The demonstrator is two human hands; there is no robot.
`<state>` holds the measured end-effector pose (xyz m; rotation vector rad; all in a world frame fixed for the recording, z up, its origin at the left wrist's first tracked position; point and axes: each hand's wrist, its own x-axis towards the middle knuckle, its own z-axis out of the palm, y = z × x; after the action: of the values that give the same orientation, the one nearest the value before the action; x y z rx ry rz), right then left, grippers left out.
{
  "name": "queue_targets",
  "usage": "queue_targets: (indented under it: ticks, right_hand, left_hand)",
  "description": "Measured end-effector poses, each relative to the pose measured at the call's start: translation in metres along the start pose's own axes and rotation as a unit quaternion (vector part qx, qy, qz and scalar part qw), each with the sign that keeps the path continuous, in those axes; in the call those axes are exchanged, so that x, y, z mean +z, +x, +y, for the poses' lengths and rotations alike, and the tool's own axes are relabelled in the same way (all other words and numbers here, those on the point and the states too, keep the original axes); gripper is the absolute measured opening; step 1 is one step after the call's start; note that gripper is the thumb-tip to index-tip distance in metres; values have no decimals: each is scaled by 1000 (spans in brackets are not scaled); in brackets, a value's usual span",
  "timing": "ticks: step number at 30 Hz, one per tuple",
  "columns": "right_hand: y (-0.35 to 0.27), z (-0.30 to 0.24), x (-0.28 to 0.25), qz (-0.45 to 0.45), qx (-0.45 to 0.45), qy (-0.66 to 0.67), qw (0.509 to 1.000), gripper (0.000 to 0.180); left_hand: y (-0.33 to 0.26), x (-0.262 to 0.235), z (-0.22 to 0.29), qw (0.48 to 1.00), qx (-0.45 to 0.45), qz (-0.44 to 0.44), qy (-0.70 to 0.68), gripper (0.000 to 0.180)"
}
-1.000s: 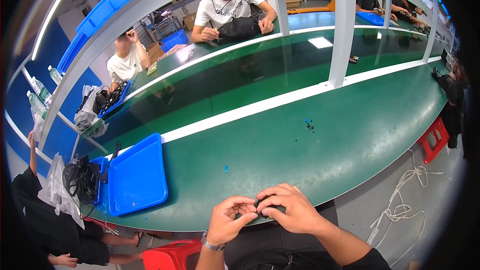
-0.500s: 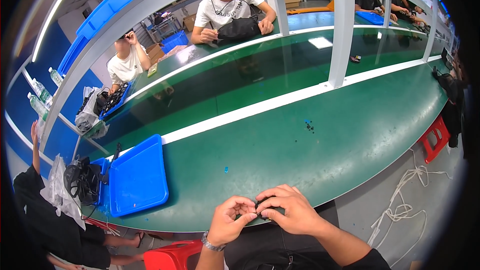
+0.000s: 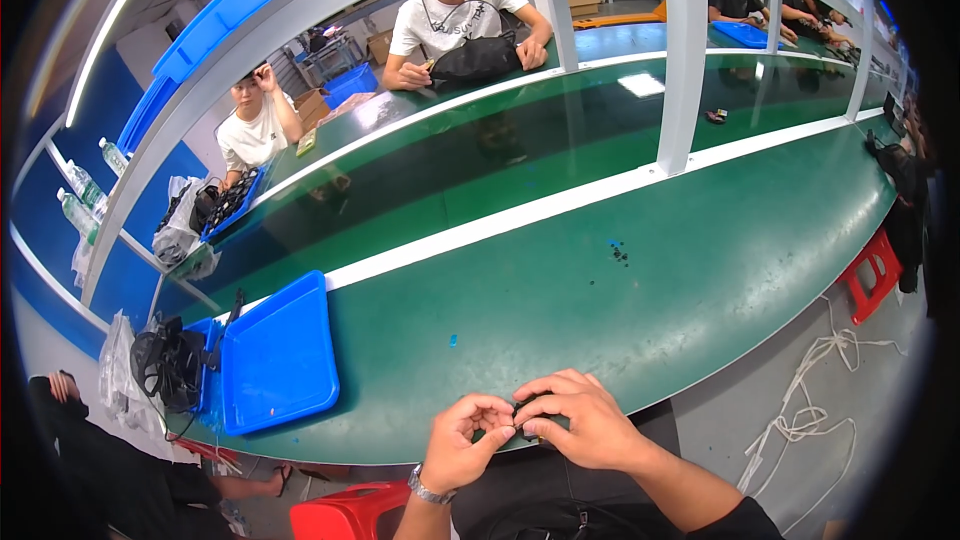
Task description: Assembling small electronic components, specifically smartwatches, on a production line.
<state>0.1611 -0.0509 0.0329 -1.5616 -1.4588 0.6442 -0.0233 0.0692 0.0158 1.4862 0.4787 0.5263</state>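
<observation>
My left hand and my right hand meet over the near edge of the green worktable. Between their fingertips is a small black part, mostly hidden by the fingers, so its kind cannot be made out. The left thumb and forefinger pinch its left side. My right fingers curl over the top, with the thumb underneath. Farther off on the tabletop lie a small blue piece and several tiny black bits.
A blue tray lies to the left, beside black cabled items and a clear plastic bag. Grey posts rise behind the table. Co-workers sit beyond the conveyor. A red stool and white cables are on the floor.
My hands keep almost the same pose around the black part. At the left, a person in black has lowered a raised arm. A small item on the conveyor has shifted slightly right.
</observation>
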Motion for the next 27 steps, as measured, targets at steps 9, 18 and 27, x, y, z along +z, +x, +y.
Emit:
queue_targets:
  ticks: [9, 18, 27]
  right_hand:
    - [-2, 1, -2, 3, -6, -5, 1000, 14]
    - [-1, -2, -4, 6, -1, 2, 1000, 12]
    - [-3, 5, -6, -12, -30, 1, 999, 12]
  left_hand:
    - [-1, -5, 11, 998, -4, -9, -67, 35]
    - [-2, 0, 4, 1000, 3, -11, 24, 31]
    - [25, 11, 29, 924, 61, -6, 379, 37]
